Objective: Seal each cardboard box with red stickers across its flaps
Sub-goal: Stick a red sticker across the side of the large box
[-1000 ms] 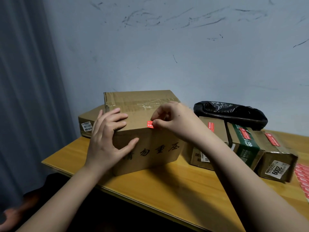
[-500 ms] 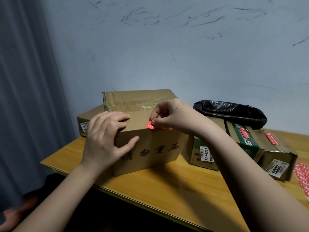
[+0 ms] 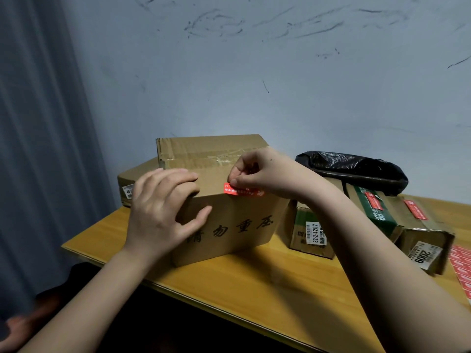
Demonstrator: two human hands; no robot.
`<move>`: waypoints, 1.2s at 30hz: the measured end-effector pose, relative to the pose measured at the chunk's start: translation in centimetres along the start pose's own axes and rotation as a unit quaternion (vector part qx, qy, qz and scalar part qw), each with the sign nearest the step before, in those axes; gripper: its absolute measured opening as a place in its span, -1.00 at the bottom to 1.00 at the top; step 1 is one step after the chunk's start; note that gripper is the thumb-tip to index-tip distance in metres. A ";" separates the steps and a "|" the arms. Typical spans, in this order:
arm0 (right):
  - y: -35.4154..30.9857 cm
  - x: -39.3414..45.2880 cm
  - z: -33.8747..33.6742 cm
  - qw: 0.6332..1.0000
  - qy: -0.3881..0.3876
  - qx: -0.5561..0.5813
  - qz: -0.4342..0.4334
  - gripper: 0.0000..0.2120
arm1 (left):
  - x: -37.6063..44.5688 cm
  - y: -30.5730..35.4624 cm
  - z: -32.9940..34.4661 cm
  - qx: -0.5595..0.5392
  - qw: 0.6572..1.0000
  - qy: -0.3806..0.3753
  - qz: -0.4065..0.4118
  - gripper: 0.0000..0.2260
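Note:
A large brown cardboard box with black characters on its front stands on the wooden table. A red sticker lies along the box's top front edge. My right hand has its fingers curled and presses the sticker's left part down with thumb and fingertip. My left hand holds the box's front left corner, fingers over the top and thumb on the front face.
Smaller boxes with red stickers sit to the right, one green-printed, one with a barcode label. A black plastic bag lies behind them. A sheet of red stickers is at the right edge. Another box is behind left.
The red sticker has come out from under my right hand and now lies longer along the box edge. My left hand's fingers shifted slightly on the box top.

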State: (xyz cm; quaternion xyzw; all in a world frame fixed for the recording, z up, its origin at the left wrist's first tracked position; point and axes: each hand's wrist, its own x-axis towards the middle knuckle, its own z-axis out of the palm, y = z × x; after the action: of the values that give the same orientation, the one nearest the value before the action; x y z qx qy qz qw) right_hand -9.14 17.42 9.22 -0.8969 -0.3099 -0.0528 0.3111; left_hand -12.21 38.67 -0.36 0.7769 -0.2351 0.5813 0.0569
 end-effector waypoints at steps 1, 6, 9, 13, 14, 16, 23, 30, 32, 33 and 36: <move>0.2 0.0 0.0 1.000 0.003 0.004 0.001 -0.95 | 0.1 0.0 -0.1 0.017 1.000 -0.006 0.007 -0.69; 1.5 -0.6 -0.2 0.997 0.036 0.067 -0.010 -0.92 | 0.7 0.4 -0.7 0.082 0.996 -0.017 0.033 -0.73; 2.7 -1.6 -0.3 0.993 0.085 0.080 -0.011 -0.93 | 1.3 1.0 -1.0 0.113 0.993 -0.025 0.038 -0.76; 5.3 -3.4 0.4 0.975 0.219 0.016 -0.007 -0.88 | 1.7 1.8 -0.9 0.125 0.991 -0.038 0.040 -0.77; 5.8 -3.9 0.9 0.969 0.246 -0.008 -0.014 -0.87 | 1.7 2.0 -0.8 0.125 0.991 -0.043 0.038 -0.76; 6.7 -4.6 2.2 0.957 0.282 -0.055 -0.043 -0.88 | 1.6 2.2 -0.6 0.127 0.990 -0.053 0.028 -0.75; 7.5 -5.3 5.4 0.912 0.378 -0.133 -0.086 -0.74 | 1.3 2.9 0.2 0.165 0.983 -0.080 -0.003 -0.67; 8.3 -3.7 5.8 0.883 0.404 -0.204 -0.120 -0.63 | 1.0 2.9 0.9 0.154 0.985 -0.070 -0.030 -0.65; 8.6 -3.1 5.7 0.876 0.416 -0.203 -0.134 -0.64 | 0.9 2.9 1.1 0.151 0.986 -0.065 -0.041 -0.65; 8.7 -2.8 5.7 0.873 0.419 -0.207 -0.140 -0.65 | 0.9 3.0 1.1 0.150 0.986 -0.062 -0.045 -0.65; 9.4 -2.1 5.5 0.864 0.426 -0.220 -0.157 -0.65 | 0.9 2.9 1.3 0.151 0.986 -0.057 -0.045 -0.66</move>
State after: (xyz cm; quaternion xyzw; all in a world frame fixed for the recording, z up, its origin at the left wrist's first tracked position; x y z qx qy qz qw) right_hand -5.86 13.80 -0.75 -0.7718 -0.2647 -0.5444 0.1949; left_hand -12.14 35.36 -0.43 0.8181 -0.1123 0.5619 -0.0486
